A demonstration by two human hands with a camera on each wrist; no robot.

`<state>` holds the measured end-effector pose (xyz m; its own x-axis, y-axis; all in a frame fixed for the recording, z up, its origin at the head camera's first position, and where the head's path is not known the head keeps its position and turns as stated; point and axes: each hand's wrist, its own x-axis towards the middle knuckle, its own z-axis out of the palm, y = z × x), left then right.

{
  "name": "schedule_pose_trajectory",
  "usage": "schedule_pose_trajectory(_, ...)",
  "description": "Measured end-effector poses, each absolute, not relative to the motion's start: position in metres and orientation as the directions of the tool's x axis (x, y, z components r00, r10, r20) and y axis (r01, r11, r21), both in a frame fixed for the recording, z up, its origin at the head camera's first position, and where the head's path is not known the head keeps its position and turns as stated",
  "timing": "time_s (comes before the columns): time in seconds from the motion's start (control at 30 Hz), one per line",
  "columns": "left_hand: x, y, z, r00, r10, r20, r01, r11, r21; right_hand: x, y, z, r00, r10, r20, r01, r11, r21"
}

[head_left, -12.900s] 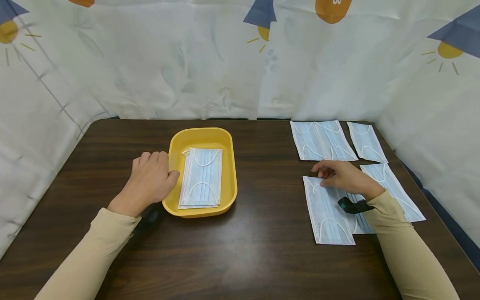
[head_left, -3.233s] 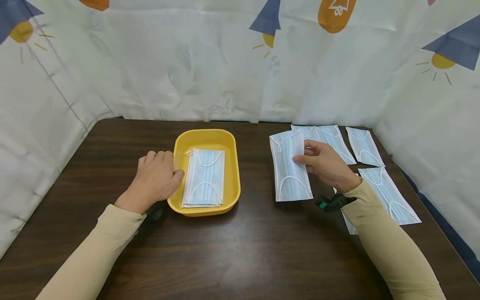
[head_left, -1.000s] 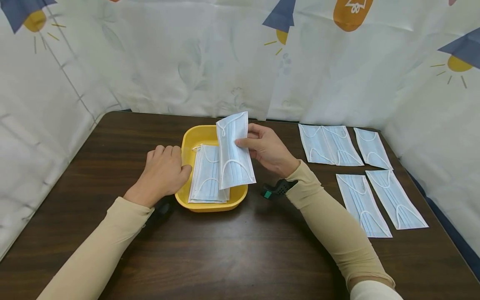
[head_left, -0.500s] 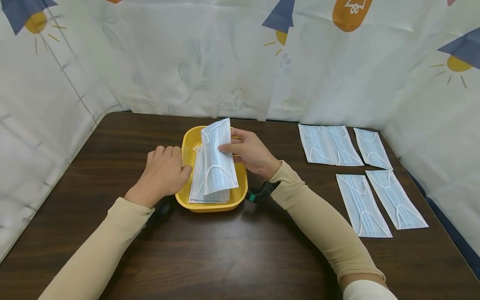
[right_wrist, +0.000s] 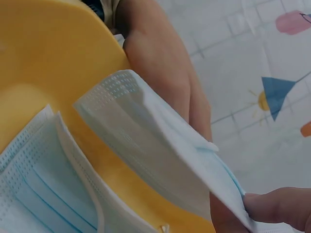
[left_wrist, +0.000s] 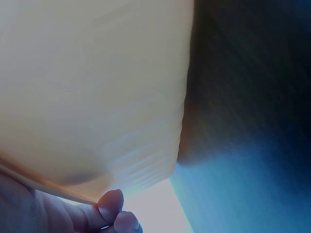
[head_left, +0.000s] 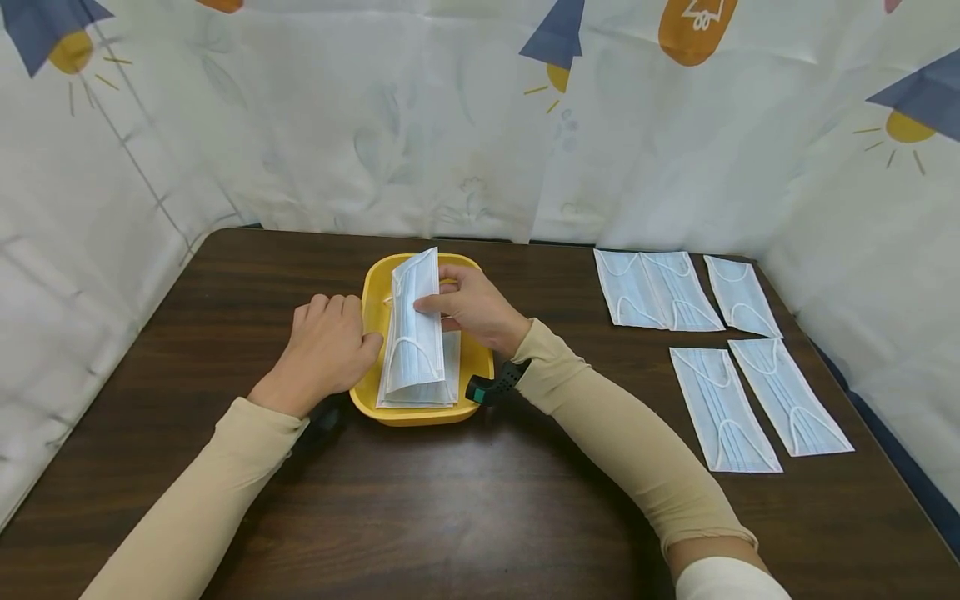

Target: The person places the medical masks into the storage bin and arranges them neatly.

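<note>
My left hand (head_left: 318, 354) grips the left rim of a yellow plastic tray (head_left: 420, 418); in the left wrist view its fingertips (left_wrist: 111, 201) curl at the rim, close against the tray's wall (left_wrist: 97, 87). Over the tray, my right hand (head_left: 483, 310) pinches a light-blue face mask (head_left: 417, 321) by its right long edge, thumb in front. That mask tilts above a small stack of masks (head_left: 452, 367) lying in the tray and hides most of it. The right wrist view shows the held mask (right_wrist: 150, 145) bowed, apart from the stacked masks (right_wrist: 48, 189) at its lower left.
Several more face masks (head_left: 726, 410) lie flat at the right of the dark wooden table (head_left: 480, 517), in two rows. A pale printed curtain (head_left: 480, 150) hangs behind the table and along its sides. A dark band with a small device (head_left: 495, 385) sits on the right wrist.
My right hand has taken a mask from the front left of the right-hand group and carried it left over the tray, lately lower and further left. The left hand keeps its hold.
</note>
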<state>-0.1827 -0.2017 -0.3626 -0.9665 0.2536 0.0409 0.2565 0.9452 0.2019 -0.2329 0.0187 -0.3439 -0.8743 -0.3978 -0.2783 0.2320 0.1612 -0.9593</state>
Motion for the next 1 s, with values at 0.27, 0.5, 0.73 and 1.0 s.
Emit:
schedule_pose_trajectory(0.27,-0.182,-0.2,-0.362,-0.965,0.256,0.054,0.261,0.944,0.199,-0.233,0.015,-0.344,-0.851,-0.415,-0.323,0.25,0.222,-0.943)
schedule_pose_trajectory(0.5,-0.182,-0.2,-0.362,-0.963,0.261,0.06,0.268,0.943,0.198,-0.233,0.015,-0.341,-0.837,-0.421,-0.349,0.253,0.268,-0.93)
schedule_pose_trajectory(0.73,-0.181,-0.199,-0.362,-0.964,0.26,0.051,0.265,0.943,0.201,-0.233,0.016,-0.337,-0.812,-0.445,-0.377,0.226,0.355,-0.907)
schedule_pose_trajectory(1.0,-0.181,-0.2,-0.362,-0.963,0.262,0.054,0.268,0.944,0.194,-0.231,0.02,-0.33,-0.81,-0.443,-0.385,0.175,0.444,-0.879)
